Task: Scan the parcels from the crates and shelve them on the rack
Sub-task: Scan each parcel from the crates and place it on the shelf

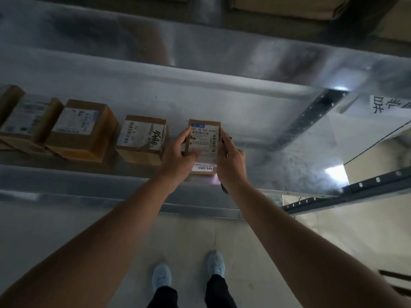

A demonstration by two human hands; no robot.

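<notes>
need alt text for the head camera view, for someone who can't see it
Both hands, left hand and right hand, hold a small brown parcel by its sides at a metal rack shelf, its label and a sticker reading 0836 facing the camera. Three more labelled parcels sit in a row to its left, and the person's pale shoes show on the floor below.

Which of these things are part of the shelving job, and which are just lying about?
Job: parcel held by left hand and right hand; rack shelf; three shelved parcels, nearest.
Lying about: handwritten paper sign; dark object under the right hand, unclear.
</notes>
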